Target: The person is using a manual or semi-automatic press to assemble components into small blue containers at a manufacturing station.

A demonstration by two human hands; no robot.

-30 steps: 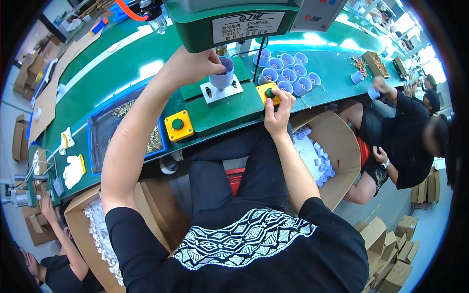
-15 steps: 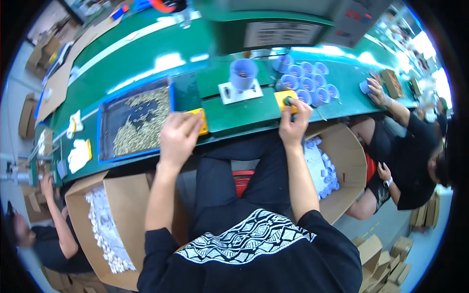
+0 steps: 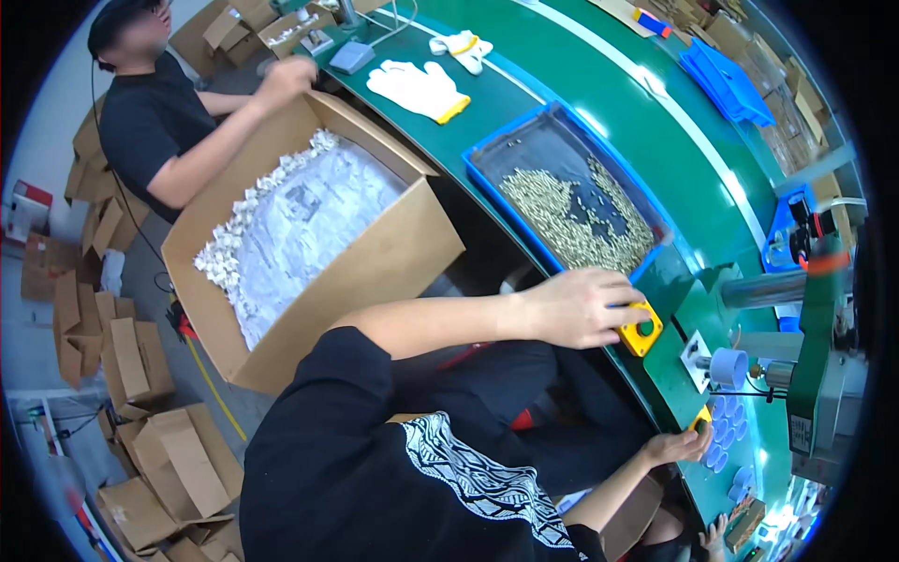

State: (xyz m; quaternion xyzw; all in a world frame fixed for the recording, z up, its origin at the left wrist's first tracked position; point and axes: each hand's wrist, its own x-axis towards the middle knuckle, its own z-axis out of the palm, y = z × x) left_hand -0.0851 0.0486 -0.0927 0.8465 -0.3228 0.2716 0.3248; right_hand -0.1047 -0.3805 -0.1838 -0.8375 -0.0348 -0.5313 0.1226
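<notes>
My left hand (image 3: 579,309) is open, its fingers stretched over the edge of a yellow push-button box (image 3: 646,339) with a green button. Whether a fingertip presses the button, I cannot tell. My right hand (image 3: 676,449) lies farther along the bench edge, palm partly up, fingers loosely extended against a second yellow push-button box (image 3: 700,419). Between the two boxes a light-purple cup (image 3: 729,368) sits at a white fixture plate (image 3: 695,361), beside the green bench machine (image 3: 813,361). Neither hand appears to hold anything.
A blue tray (image 3: 513,228) of small metallic pieces lies beside my left hand. Several purple cups (image 3: 721,431) stand past the fixture. White gloves (image 3: 412,89) rest on the green bench. An open carton (image 3: 346,304) stands at my left, near a co-worker (image 3: 159,122).
The view has swung to the left, bringing the carton and the co-worker there into fuller view. My left hand's fingers now reach over its button box. My right hand stays by its box.
</notes>
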